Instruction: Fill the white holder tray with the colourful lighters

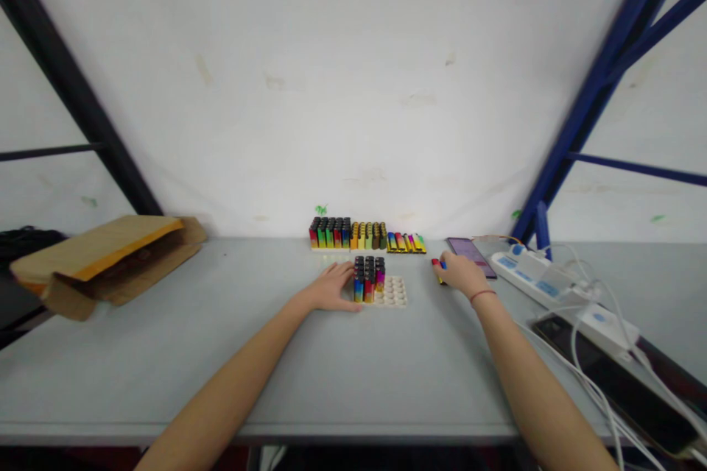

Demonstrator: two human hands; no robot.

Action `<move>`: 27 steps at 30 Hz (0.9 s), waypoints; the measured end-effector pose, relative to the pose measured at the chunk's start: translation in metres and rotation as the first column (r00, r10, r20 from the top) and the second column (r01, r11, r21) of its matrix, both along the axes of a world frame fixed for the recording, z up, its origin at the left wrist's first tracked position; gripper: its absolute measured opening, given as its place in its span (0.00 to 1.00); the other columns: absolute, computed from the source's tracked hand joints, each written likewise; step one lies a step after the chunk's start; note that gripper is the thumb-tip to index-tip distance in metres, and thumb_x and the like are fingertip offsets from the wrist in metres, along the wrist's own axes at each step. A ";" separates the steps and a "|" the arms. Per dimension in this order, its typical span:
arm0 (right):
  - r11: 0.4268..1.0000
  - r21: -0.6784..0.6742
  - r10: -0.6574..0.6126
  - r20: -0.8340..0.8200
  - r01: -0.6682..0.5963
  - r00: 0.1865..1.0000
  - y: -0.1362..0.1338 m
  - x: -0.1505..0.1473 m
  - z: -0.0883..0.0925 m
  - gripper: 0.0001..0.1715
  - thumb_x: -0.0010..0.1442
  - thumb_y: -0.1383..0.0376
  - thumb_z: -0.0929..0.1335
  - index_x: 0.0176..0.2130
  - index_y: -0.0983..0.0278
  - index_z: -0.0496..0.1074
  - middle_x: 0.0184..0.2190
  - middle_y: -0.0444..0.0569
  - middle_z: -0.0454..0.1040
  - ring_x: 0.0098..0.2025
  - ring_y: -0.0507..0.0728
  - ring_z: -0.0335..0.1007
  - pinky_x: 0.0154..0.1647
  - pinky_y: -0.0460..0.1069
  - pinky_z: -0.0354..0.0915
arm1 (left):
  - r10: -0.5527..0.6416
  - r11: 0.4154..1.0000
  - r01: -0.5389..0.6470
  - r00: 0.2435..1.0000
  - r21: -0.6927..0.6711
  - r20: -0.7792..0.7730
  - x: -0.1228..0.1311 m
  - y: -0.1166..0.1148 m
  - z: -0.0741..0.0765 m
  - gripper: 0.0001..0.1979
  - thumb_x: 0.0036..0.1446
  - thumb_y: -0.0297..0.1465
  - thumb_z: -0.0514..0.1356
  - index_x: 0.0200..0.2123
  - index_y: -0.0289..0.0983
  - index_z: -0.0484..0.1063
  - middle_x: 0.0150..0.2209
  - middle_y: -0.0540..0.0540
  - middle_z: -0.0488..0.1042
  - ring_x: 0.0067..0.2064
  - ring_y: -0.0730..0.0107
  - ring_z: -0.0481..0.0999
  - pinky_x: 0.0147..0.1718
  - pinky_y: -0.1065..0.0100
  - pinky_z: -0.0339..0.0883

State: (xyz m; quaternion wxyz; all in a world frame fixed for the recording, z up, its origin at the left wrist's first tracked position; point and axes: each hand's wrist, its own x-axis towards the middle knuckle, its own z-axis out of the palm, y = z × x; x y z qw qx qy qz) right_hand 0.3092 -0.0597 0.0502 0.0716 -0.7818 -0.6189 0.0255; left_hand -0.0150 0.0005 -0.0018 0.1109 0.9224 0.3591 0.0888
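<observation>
A white tray (396,291) with round holes stands mid-table. Several upright, lighter-like cylinders (368,284) with black tops and red, blue and purple bodies fill its left part; the holes at its right show bare. My left hand (333,287) grips the tray's left side, thumb at the front corner and fingers farther back against the cylinders. To the right, my right hand (462,274) is closed with fingertips down at the tabletop, on small red-yellow and blue lighter-like cylinders (438,270). How many it holds is partly hidden by the fingers.
Along the wall stand a block of black-topped cylinders (330,234), a block of yellow ones (369,235) and a row lying flat (406,242). An opened cardboard box (110,257) sits left. At right are a phone (470,254), a power strip (552,291), cables and a dark device (613,375).
</observation>
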 end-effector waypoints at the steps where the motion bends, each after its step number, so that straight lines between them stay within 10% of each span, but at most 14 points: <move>1: 1.000 -0.022 -0.001 0.013 0.001 1.000 0.000 0.000 -0.002 0.18 0.64 0.60 0.62 0.44 0.67 0.75 0.43 0.65 0.77 0.45 0.66 0.76 0.40 0.53 0.65 | -0.003 1.000 0.003 1.000 0.003 -0.001 0.000 0.000 -0.001 0.50 0.45 0.58 0.63 0.65 0.37 0.57 0.67 0.35 0.56 0.67 0.42 0.53 0.66 0.47 0.40; 17: 0.984 0.161 0.067 0.047 -0.074 0.997 0.010 -0.030 -0.023 0.16 0.65 0.68 0.60 0.50 0.72 0.67 0.39 0.65 0.77 0.42 0.64 0.75 0.40 0.51 0.63 | 0.029 0.999 -0.030 0.999 -0.015 -0.043 0.003 -0.003 0.004 0.50 0.45 0.57 0.63 0.64 0.32 0.57 0.67 0.32 0.55 0.68 0.41 0.52 0.66 0.47 0.39; 27: 0.856 0.434 0.425 -0.283 -0.280 0.860 0.016 -0.044 -0.035 0.13 0.68 0.58 0.57 0.39 0.62 0.64 0.32 0.52 0.75 0.34 0.60 0.73 0.35 0.50 0.61 | 0.010 1.000 -0.010 1.000 -0.005 -0.008 0.001 -0.001 0.001 0.50 0.45 0.58 0.63 0.64 0.35 0.57 0.67 0.33 0.56 0.68 0.42 0.53 0.66 0.46 0.39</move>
